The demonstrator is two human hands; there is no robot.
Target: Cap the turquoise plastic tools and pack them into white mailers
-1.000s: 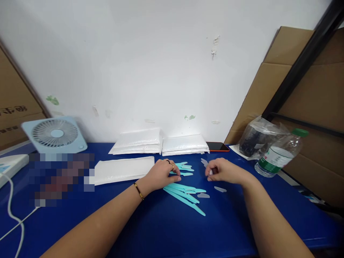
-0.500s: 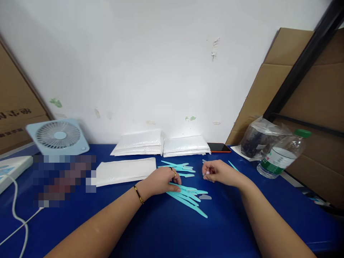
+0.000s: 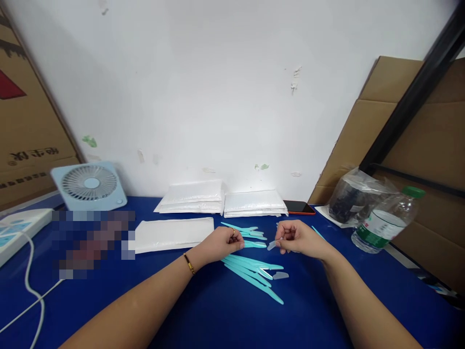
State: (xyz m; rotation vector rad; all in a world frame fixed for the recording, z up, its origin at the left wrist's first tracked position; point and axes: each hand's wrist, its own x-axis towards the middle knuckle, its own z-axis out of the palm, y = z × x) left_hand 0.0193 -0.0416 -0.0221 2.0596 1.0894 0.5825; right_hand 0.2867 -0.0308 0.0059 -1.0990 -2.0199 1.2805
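My left hand [image 3: 222,245] pinches the handle of a teal eyebrow razor [image 3: 255,245], its blade end pointing right. Facing that end, a small clear blade cap [image 3: 272,245] is held between the thumb and fingers of my right hand [image 3: 298,238]. A narrow gap separates cap and razor. Nearer to me, several teal razors [image 3: 250,275] lie fanned on the blue table [image 3: 218,315], with a loose clear cap [image 3: 281,275] by their tips. Beyond my left hand is another group of teal razors [image 3: 241,229]. One more razor [image 3: 318,232] shows partly behind my right hand.
White padded mailers [image 3: 194,194] are stacked against the wall, with a second stack [image 3: 254,202] beside them. A single mailer [image 3: 174,232] lies at left. Around the edges are a fan [image 3: 90,183], a power strip [image 3: 23,228], a phone [image 3: 300,207] and a water bottle [image 3: 385,223].
My left hand has picked up a razor from the near group and raised it. My right hand has turned, bringing the clear cap into sight. The view has shifted slightly.
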